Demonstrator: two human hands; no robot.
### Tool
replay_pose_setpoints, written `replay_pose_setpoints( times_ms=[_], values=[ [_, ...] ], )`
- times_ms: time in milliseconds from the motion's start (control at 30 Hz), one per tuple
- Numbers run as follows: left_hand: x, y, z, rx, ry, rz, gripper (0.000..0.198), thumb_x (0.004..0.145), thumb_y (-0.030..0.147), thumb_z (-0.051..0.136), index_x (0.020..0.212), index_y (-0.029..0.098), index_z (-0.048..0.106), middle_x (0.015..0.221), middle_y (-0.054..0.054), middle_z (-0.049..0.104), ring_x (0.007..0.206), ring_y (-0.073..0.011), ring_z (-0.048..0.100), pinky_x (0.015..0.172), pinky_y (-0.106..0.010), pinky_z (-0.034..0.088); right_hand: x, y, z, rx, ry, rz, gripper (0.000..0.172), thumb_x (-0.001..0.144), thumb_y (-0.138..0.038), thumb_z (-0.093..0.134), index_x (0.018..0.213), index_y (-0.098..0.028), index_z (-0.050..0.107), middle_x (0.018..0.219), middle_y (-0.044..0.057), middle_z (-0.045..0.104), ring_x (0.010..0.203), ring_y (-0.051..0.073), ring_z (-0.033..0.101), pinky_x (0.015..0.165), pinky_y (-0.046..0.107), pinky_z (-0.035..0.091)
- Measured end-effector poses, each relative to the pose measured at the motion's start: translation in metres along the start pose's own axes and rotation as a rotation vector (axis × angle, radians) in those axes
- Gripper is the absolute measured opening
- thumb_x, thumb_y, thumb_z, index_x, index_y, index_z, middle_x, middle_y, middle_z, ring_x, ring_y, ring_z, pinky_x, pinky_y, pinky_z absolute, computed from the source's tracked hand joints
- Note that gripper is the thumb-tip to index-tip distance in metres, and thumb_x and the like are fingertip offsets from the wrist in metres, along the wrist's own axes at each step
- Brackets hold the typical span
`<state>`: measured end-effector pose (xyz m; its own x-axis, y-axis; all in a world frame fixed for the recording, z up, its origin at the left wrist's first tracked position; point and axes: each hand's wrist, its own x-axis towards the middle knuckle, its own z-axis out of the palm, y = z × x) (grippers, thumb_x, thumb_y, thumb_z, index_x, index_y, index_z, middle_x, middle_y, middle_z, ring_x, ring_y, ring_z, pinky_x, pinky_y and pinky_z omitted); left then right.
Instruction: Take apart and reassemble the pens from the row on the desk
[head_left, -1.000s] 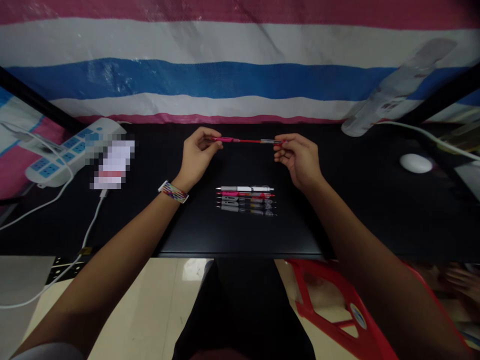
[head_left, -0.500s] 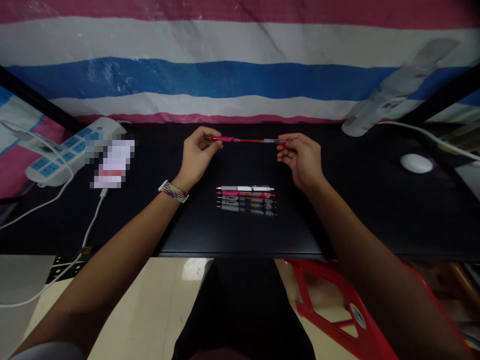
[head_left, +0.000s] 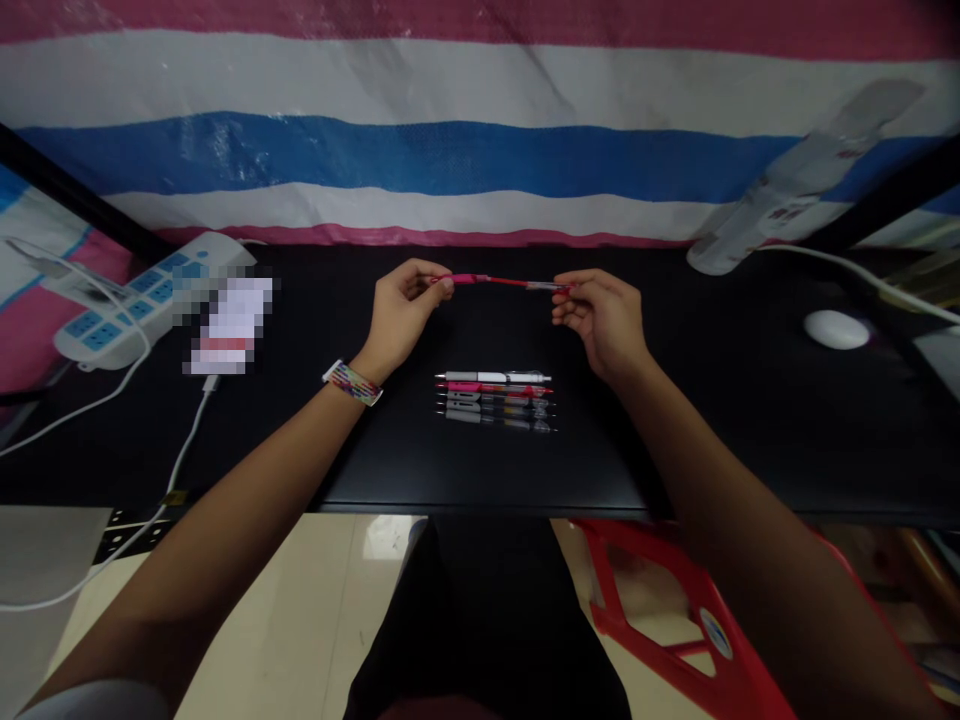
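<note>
My left hand [head_left: 403, 308] pinches the pink grip part [head_left: 471, 278] of a pen above the black desk. A thin red refill [head_left: 510, 282] runs from that part toward the clear barrel [head_left: 541, 286], which my right hand [head_left: 604, 315] holds by its far end. Below and between the hands, several pens lie side by side: a white and grey pen [head_left: 491, 378] at the back, a pink and clear pen [head_left: 469, 388] before it, and grey and clear pens [head_left: 487, 413] nearest the desk's front edge.
At the left are a power strip [head_left: 161, 300], a blurred-out phone [head_left: 231, 325] and white cables. To the right stand a clear plastic cylinder [head_left: 787, 200] and a white mouse [head_left: 836, 329] on the black desk [head_left: 720, 420]. Under it is a red stool [head_left: 667, 630].
My left hand has moved slightly right, toward my right hand. Less of the gap between the pink part and the clear barrel shows.
</note>
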<state>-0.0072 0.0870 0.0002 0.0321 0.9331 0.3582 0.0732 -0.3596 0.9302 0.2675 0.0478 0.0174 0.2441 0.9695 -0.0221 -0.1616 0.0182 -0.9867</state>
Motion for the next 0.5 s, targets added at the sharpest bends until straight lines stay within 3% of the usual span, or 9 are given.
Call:
replay_pose_setpoints(
  times_ms=[133,333,500],
  values=[
    [-0.0011,0.0049,0.0009,0.013,0.008,-0.013,0.008,0.098,0.022,0.089,0.094,0.020,0.082,0.085,-0.004,0.081,0.083,-0.0151,0.078,0.075,-0.025,0.061,0.0012,0.0007,-0.0009,0.003,0.002,0.009,0.019,0.081,-0.012,0.065,0.088,-0.022,0.080,0.073,0.001,0.071,0.064,0.014,0.067,0.063,0.025,0.060],
    [-0.0007,0.0024,0.0007,0.021,0.021,-0.015,0.025,0.098,0.042,0.092,0.088,0.021,0.081,0.080,-0.003,0.080,0.079,-0.0158,0.078,0.072,-0.025,0.060,0.0004,-0.0011,-0.0014,0.021,0.000,0.007,0.019,0.082,-0.010,0.065,0.089,-0.020,0.079,0.073,0.001,0.070,0.063,0.013,0.067,0.063,0.024,0.059],
    [0.0004,-0.0016,-0.0012,0.021,0.002,0.019,0.026,0.100,0.042,0.092,0.089,0.021,0.081,0.081,-0.004,0.080,0.079,-0.0153,0.077,0.072,-0.026,0.060,-0.0016,-0.0032,-0.0004,0.006,0.011,0.013,0.021,0.083,-0.010,0.063,0.089,-0.021,0.079,0.074,0.001,0.071,0.064,0.013,0.066,0.063,0.024,0.058]
  ],
)
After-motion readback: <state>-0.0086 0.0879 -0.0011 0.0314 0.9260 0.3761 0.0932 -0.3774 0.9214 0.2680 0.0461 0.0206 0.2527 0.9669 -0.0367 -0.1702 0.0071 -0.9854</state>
